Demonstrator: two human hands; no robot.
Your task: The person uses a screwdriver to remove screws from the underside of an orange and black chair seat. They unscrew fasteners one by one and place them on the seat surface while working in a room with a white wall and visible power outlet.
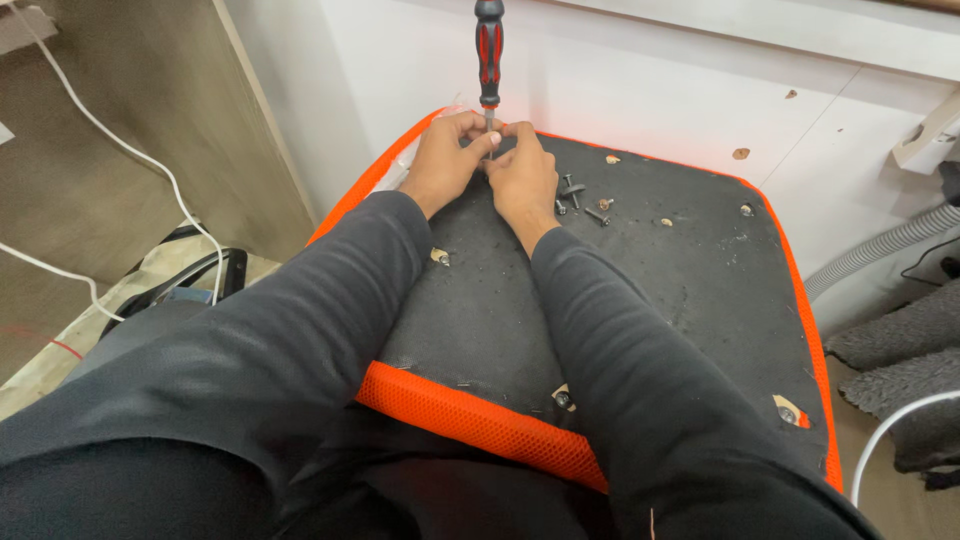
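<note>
Both hands, left (445, 160) and right (522, 180), pinch together around the shaft of an upright screwdriver (489, 55), steadying its tip on the seat (690, 280) near loose screws (580, 200).

Screwdriver (489, 62) (red-and-black handle) stands upright, tip down at the far edge of the seat base (690, 290), a black underside with orange mesh border, lying flat and inverted.

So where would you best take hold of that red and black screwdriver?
Grip the screwdriver by its ribbed red and black handle, coming from the side. It stands upright, the handle is bare, and the left hand and right hand crowd its lower shaft on the black seat underside.
</note>
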